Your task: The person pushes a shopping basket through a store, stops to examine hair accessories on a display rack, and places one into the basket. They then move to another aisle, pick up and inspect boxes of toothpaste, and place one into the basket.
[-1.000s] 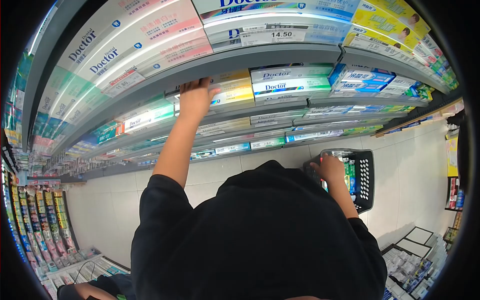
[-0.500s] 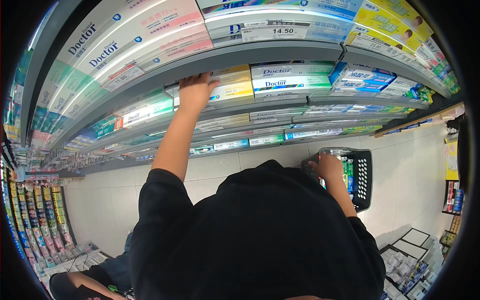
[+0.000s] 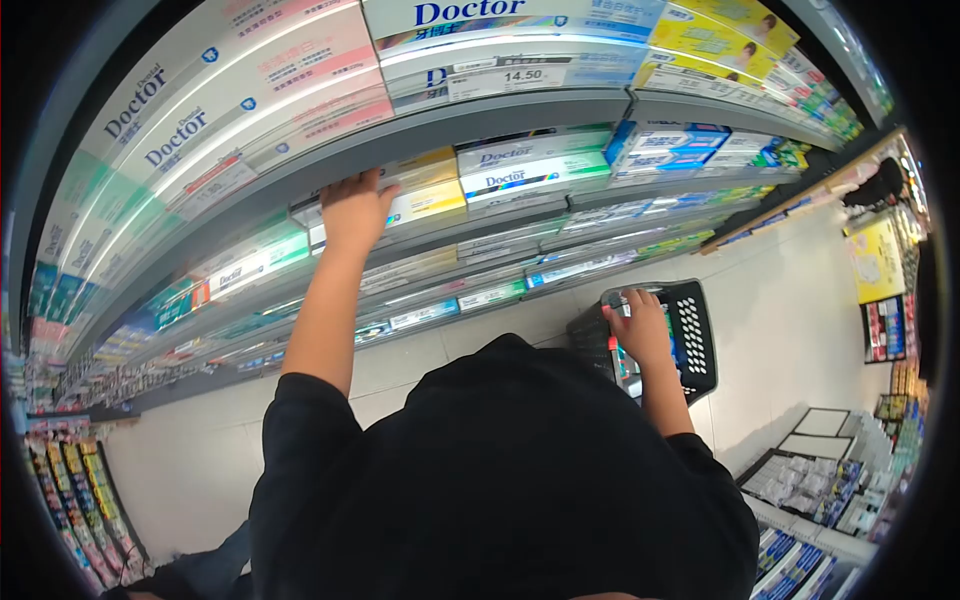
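My left hand (image 3: 354,208) reaches onto a shelf. Its fingers lie over the top of white and yellow toothpaste boxes (image 3: 432,200), with the thumb held apart; the fingertips are partly in shadow under the shelf above. I cannot see a grip around any box. Over the black shopping basket (image 3: 698,340) on my right, my right hand (image 3: 643,328) has its fingers apart and thumb out, with nothing visible in it. Beneath that hand the basket holds several packages, among them one with a red end (image 3: 613,344); the hand and forearm hide part of them.
Beside my left hand stand white and green Doctor toothpaste boxes (image 3: 535,178). An overhanging shelf edge (image 3: 500,108) runs above it, carrying a price label (image 3: 507,80). Lower shelves extend below. Pale floor tiles (image 3: 770,300) lie around the basket, and another display (image 3: 805,485) stands at lower right.
The view has shifted and tilted, so shelves and basket appear further left. My left hand stays at the same boxes. My right hand's fingers have spread over the basket.
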